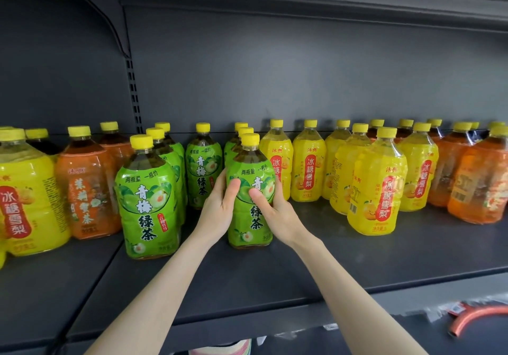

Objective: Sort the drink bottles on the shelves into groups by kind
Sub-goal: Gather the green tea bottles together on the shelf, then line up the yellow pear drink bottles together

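Note:
A green-label tea bottle (pixel 248 167) with a yellow cap stands upright at the middle of the dark shelf (pixel 275 280). My left hand (pixel 218 209) grips its left side and my right hand (pixel 275 211) grips its right side, thumbs across the label. More green bottles stand behind it and to its left, one large green bottle (pixel 147 203) nearest the front. Yellow-label bottles (pixel 378 187) fill the shelf to the right, with orange-label bottles (pixel 478 187) at the far right. At the far left stand a yellow bottle (pixel 27 198) and an orange bottle (pixel 85 189).
The upper shelf overhangs the bottles. A slotted upright post (pixel 133 90) divides the back panel at left. Bare shelf surface lies in front of the bottles. Below the shelf edge at lower right is an orange curved object (pixel 472 316).

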Motion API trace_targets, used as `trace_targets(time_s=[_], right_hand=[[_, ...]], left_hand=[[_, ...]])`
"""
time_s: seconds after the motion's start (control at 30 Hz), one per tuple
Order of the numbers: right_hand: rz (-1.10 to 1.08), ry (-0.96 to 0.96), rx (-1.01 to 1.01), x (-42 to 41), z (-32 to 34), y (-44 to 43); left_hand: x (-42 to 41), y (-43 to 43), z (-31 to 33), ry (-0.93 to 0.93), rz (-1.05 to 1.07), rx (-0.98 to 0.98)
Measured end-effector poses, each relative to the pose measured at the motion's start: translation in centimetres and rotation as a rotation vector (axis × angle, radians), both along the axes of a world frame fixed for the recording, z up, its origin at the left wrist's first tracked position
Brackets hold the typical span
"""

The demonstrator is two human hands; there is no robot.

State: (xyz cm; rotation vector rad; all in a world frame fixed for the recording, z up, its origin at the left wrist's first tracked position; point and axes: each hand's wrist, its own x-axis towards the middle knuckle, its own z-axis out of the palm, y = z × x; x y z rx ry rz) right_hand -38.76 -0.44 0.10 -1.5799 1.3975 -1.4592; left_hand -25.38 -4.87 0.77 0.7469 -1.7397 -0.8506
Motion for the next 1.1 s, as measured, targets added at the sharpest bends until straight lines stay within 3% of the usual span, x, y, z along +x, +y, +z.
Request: trace_targets(time_s=[0.23,0.37,0.47,0.63,0.9,1.1], right_hand=[[-0.110,0.244,0.020,-0.9,1.1,2.3],[-0.254,0.474,-0.068,-2.5,2.6,4.4],[-0.317,0.531,-0.153,-4.6,4.2,6.3],[-0.367,0.512,-0.247,-10.3,6.5,11.1],[-0.457,0.528,-0.200,-24.1,5.4,19.6],[-0.504,0.484,-0.165,-31.7,4.8,20.4]], left_hand=[[1.5,2.4,1.3,-0.158,0.233,-0.069],[1.4,4.4,1.9,-0.159,0.419,-0.237],[0.3,6.4,3.0,-0.172,0.486,-0.365],[-4.6,10.2,5.3,-0.160,0.458,-0.486],[-19.3,16.6,4.0,-0.088,0.227,-0.382],[-28.2,16.5,3.0,-0.108,0.141,-0.314]])
